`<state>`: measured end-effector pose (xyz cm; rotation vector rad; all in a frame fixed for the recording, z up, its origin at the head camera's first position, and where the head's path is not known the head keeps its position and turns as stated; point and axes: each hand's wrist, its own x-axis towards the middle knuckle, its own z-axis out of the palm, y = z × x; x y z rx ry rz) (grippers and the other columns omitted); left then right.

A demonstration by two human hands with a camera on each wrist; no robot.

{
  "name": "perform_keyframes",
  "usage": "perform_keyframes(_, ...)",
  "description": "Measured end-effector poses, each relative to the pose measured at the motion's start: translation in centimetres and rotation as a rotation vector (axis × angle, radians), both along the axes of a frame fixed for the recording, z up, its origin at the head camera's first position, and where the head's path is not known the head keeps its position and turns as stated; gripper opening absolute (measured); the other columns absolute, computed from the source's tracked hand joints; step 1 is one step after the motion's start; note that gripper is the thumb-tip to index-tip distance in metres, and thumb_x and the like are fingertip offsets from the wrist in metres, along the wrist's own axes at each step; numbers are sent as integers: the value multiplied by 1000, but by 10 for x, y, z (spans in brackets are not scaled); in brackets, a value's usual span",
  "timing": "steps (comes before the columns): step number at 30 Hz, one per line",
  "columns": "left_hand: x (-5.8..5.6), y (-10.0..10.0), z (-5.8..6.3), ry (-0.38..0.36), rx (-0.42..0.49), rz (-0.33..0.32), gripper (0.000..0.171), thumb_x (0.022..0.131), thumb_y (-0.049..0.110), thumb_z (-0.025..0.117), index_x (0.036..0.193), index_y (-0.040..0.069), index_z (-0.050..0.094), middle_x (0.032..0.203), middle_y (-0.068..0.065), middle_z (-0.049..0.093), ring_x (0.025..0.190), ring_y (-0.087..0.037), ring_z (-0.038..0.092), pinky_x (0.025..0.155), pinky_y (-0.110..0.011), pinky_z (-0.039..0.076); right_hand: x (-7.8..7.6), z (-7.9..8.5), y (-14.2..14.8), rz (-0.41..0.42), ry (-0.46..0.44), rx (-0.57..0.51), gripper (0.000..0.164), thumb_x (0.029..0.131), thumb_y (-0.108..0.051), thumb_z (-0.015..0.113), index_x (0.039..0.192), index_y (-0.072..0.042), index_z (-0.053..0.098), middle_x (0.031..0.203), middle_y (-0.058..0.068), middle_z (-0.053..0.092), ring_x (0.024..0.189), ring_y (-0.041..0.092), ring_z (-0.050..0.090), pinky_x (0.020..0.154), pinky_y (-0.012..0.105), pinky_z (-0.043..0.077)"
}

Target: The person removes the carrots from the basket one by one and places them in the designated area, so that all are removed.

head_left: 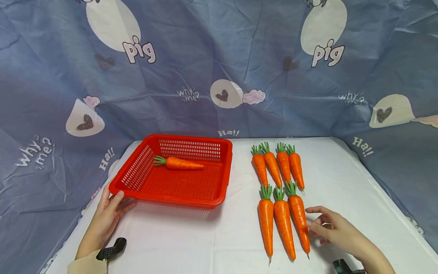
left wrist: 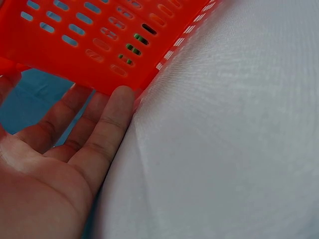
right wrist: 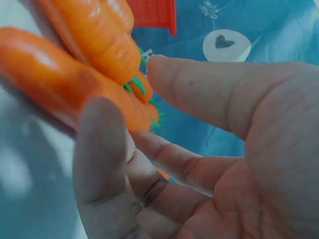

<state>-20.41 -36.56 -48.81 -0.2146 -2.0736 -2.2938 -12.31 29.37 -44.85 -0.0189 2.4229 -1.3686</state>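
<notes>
A red plastic basket [head_left: 184, 194] with slotted walls sits at left on the table, one carrot [head_left: 181, 163] lying inside it. My left hand [head_left: 107, 217] holds the basket by its near left corner; the left wrist view shows its fingers [left wrist: 112, 117] against the lower wall. At right, several carrots with green tops lie in two rows. Beside the rightmost carrot [head_left: 299, 217] of the near row is my right hand [head_left: 337, 228], its fingers loosely bent and apart. The thumb tip is right at that carrot's edge, and nothing is held in the hand.
The far-row carrots [head_left: 283, 163] lie behind the near row, close to its green tops. A white cloth [head_left: 236, 232] covers the table. Blue printed fabric [head_left: 273, 95] hangs along the back and both sides.
</notes>
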Motion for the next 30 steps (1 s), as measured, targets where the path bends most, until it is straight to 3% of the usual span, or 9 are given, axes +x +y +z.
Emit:
perform_keyframes(6,1,-2,-2,-21,17,10,55,116,17,44,164,33,23,141,13,55,109,-5,72,89,-25,64,-5,8,-9,-5,18,34,61,106,-30,69,151,6,47,95,10,63,77,21,65,65,34,60)
perform_keyframes(16,-1,0,0,-16,-3,15,55,116,17,44,165,32,22,141,13,55,110,-6,71,89,-25,64,-11,22,-13,-21,44,93,60,105,-31,70,149,4,50,94,9,65,78,21,66,64,33,60)
perform_keyframes(30,0,2,2,-20,-12,25,55,116,19,45,165,32,23,142,11,53,109,-6,71,89,-24,64,-24,39,-48,117,151,62,52,104,-27,73,145,0,56,90,9,64,71,19,61,61,31,57)
